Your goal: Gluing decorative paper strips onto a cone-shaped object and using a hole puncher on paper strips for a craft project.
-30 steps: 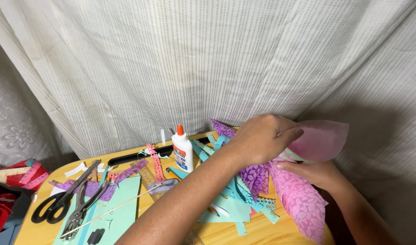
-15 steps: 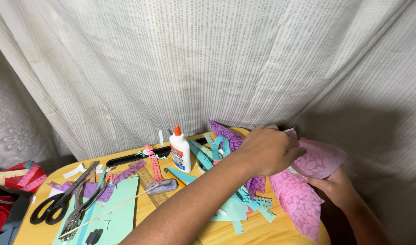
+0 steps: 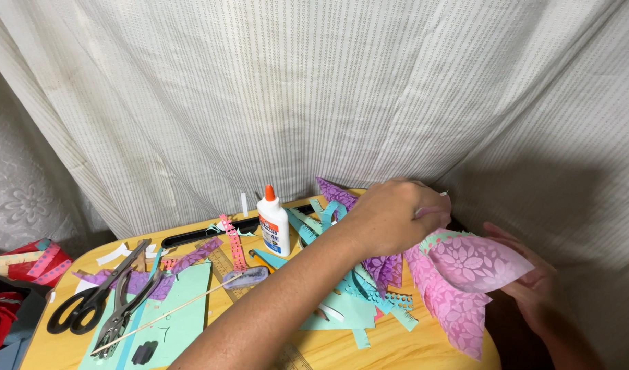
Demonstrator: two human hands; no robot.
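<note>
Two bare forearms, no sleeves

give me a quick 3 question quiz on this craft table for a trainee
1. True or false: the white glue bottle with the orange cap stands upright on the wooden table.
2. Which lies nearest the table's left edge? A) the black scissors B) the glue bottle C) the pink patterned paper
3. Fill in: the left hand pinches the top of the pink patterned paper, while the right hand is behind its ____ side.

Key: 1 true; 2 A; 3 right
</note>
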